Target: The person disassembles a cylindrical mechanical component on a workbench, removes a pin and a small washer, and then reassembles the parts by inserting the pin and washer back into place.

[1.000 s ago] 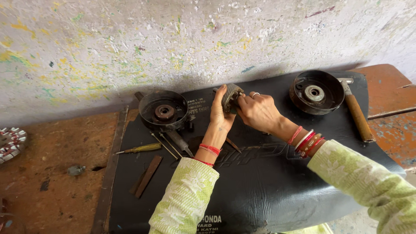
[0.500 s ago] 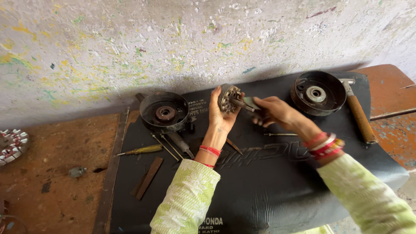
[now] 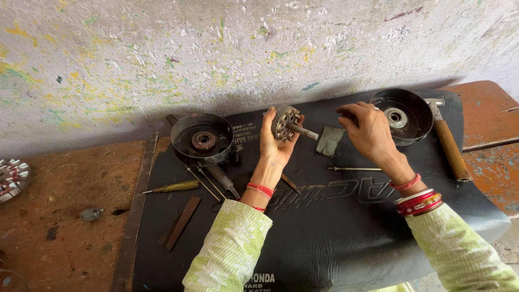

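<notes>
Head view: my left hand [image 3: 274, 141] closed round rotor [image 3: 285, 122], shaft pointing right, held above black mat [image 3: 335, 227] on counter [image 3: 65, 216]. Right hand [image 3: 370, 128] empty, fingers loosely curled, hovering just beside grey pad [image 3: 329, 140], near right housing [image 3: 403, 114]. I'd say: keep rotor steady, shaft level, firm pinch on pad edge. Thin rod [image 3: 354, 168] lies close below; avoid knocking it.

Round metal rotor [image 3: 285, 122] with shaft, tilted, shaft pointing right, above black mat.

Head-worn view, steeply down onto mat [image 3: 346, 227]
</notes>
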